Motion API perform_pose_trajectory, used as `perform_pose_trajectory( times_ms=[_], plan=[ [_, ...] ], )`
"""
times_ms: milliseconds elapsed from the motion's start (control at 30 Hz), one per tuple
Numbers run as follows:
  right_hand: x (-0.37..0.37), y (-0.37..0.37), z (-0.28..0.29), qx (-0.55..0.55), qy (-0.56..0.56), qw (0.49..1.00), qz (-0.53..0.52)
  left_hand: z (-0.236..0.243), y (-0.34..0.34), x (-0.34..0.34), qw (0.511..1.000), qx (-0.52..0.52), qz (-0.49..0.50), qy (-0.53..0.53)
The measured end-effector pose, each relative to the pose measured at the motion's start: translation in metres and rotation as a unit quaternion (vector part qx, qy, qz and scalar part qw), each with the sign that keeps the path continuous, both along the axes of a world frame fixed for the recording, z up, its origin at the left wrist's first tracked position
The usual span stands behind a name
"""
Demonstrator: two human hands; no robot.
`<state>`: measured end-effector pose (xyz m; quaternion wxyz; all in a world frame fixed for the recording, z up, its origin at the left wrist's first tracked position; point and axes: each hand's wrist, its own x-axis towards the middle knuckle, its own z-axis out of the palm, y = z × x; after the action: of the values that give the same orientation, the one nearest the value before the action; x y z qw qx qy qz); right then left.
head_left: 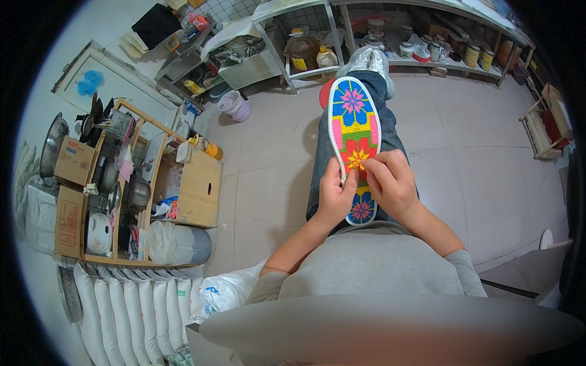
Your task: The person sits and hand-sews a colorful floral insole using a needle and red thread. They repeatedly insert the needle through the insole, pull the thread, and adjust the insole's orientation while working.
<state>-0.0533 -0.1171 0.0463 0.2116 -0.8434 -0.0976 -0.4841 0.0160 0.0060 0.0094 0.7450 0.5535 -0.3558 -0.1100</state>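
The insole (356, 135) is ribbed, stitched cloth; the jeans (388, 125), matt denim; the floor (262, 152), smooth tile, perhaps glazed.

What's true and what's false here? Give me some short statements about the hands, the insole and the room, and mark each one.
1. The left hand holds the insole at its edge. True.
2. The insole is plain white all over. False: it has a multicoloured flower pattern inside a white border.
3. The fingers of the right hand are at the patterned face of the insole. True.
4. Both hands wear gloves. False: both are bare.
5. A cardboard box sits on the left side of the picture. True.
6. The small pinkish bucket stands in the right half of the picture. False: it is in the left half.
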Motion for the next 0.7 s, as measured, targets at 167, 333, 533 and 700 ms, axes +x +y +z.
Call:
perform_pose_trajectory(
  times_ms=[167, 333, 533, 700],
  plan=[
    [-0.0003, -0.0003, -0.0003, -0.001, 0.004, 1.000, 0.000, -0.0007, -0.0018, -0.0001, 1.000, -0.012, -0.006, 0.006],
    [-0.0010, -0.0007, -0.0006, -0.002, 0.004, 1.000, -0.001, -0.0017, -0.0004, 0.0000, 1.000, -0.009, -0.012, 0.008],
    [-0.0014, -0.0014, -0.0003, -0.004, 0.005, 1.000, 0.002, -0.0030, -0.0021, 0.0014, 1.000, -0.001, 0.013, -0.012],
    [-0.0010, -0.0014, -0.0027, -0.070, 0.037, 0.997, -0.015, -0.0014, -0.0017, -0.0023, 0.966, 0.127, 0.146, -0.171]
  ],
)
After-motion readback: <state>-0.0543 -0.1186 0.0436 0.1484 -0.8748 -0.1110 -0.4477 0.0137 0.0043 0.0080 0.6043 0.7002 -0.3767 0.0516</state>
